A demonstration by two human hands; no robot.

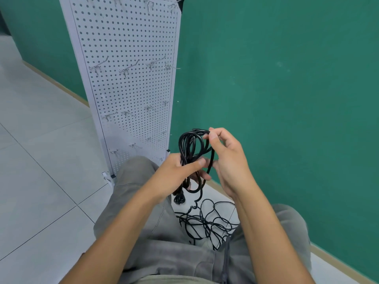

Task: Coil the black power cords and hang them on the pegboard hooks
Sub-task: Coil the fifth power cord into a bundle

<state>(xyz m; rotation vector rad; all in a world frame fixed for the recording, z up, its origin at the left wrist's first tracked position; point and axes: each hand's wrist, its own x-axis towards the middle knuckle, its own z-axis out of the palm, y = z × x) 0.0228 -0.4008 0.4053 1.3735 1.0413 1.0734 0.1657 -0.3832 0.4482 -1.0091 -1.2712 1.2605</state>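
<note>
- Grey trousers (164, 253) fill the bottom of the view, the person's knees spread either side of a patch of floor.
- Loose black power cords (207, 220) lie tangled on the white tile floor (41, 181) between the legs, just below the hands.
- Left hand (180, 173) grips the lower half of a coiled black power cord (190, 148), thumb laid across the bundled strands, fingers curled behind them.
- Right hand (227, 160) pinches the top of the same coil between thumb and forefinger; the remaining fingers are loosely curled beside the loops.
- Both hands are close together, each closed on the one coil, which is held upright in the air in front of the pegboard's lower right corner.
- One plug (179, 198) hangs from the bottom of the coil, below the left hand.
- White pegboard (127, 48) stands upright on the floor against the green wall (287, 78), with rows of bare metal hooks (125, 70) (none carries a cord).
- No brand, label or legible writing can be made out on cord, plug or board.
</note>
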